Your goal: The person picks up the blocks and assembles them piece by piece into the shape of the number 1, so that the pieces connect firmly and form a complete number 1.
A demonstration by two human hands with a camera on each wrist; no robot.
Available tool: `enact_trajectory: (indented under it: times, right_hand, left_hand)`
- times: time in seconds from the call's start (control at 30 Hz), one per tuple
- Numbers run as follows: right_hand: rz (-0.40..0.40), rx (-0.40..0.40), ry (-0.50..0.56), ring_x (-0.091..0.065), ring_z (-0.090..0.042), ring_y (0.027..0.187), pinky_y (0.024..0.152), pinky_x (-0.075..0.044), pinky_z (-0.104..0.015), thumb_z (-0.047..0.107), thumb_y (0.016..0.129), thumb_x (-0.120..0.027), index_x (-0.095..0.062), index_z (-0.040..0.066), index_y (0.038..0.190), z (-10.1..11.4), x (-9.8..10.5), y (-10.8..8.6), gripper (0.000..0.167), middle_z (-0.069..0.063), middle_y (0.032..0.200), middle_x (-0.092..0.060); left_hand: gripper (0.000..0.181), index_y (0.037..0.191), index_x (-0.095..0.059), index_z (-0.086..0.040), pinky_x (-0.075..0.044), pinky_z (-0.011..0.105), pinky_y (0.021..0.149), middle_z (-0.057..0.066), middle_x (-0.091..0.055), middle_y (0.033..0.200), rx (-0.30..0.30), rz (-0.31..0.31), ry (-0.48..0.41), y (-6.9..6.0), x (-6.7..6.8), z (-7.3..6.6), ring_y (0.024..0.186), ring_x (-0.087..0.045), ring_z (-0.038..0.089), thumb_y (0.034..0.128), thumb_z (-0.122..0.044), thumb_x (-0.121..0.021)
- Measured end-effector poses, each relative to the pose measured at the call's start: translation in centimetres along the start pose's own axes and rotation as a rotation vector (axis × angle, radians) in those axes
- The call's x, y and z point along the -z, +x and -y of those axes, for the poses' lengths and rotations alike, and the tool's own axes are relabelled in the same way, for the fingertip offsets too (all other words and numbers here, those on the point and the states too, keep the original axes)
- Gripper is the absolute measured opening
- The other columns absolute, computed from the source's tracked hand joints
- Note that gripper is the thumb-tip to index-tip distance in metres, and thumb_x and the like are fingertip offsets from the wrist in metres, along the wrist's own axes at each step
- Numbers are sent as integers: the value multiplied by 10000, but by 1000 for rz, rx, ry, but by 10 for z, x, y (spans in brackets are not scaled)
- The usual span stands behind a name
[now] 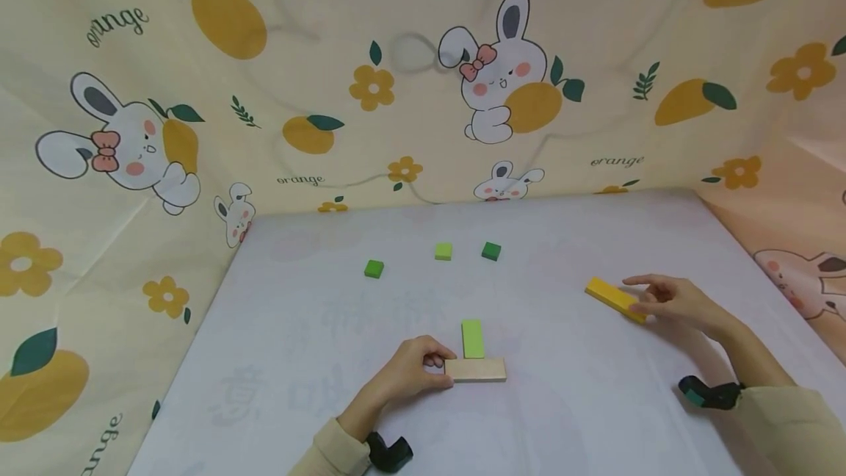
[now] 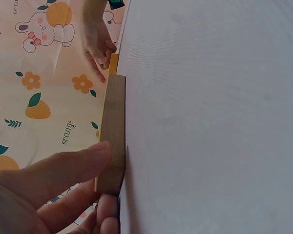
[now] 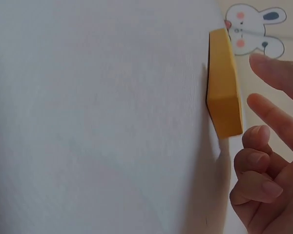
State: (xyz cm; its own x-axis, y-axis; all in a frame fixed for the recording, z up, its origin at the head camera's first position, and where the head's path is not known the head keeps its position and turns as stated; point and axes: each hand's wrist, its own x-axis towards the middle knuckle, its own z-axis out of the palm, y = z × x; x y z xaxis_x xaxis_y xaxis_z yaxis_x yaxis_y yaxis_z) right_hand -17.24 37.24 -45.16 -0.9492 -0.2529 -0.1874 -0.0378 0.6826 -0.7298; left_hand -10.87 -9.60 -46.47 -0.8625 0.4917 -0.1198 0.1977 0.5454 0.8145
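Observation:
My left hand (image 1: 411,369) pinches the left end of a plain wooden block (image 1: 477,370), which lies flat on the table. The left wrist view shows the thumb (image 2: 90,163) on the near end of this block, with fingers at its other side. A light green block (image 1: 472,339) stands out from the wooden block's far edge, making a T shape. To the right, my right hand (image 1: 681,307) hovers at the near end of a yellow block (image 1: 609,296). In the right wrist view, thumb and forefinger are spread apart beside the yellow block (image 3: 224,83), not closed round it.
Three small green tiles lie farther back: a mid-green tile (image 1: 374,269), a light green tile (image 1: 443,251) and a dark green tile (image 1: 491,250). A white cloth (image 1: 297,432) covers the table. Behind it hangs a cream curtain (image 1: 396,13) printed with rabbits and fruit.

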Motion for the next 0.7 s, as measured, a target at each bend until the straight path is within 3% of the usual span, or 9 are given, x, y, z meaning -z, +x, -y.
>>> enact_trajectory:
  times: [0.43,0.7]
  right_hand:
    - [44,19,-15,-407,-75,722,606,-311,-266,196,831,-731,-528,-53,1296,-9,-2,-6,566,40,762,-417]
    - [69,-29,-72,-387,-26,762,618,-327,-230,199,832,-733,-525,-59,1314,-6,-3,-5,585,-5,833,-431]
  left_hand:
    - [298,1013,-711,2,-447,175,733,96,-625,892,12,4,-4,-1,-1,-1,813,-514,81,738,-65,-805]
    - [288,1013,-715,-16,-433,165,723,72,-623,892,31,4,-17,0,-1,0,801,-496,57,744,-73,-800]
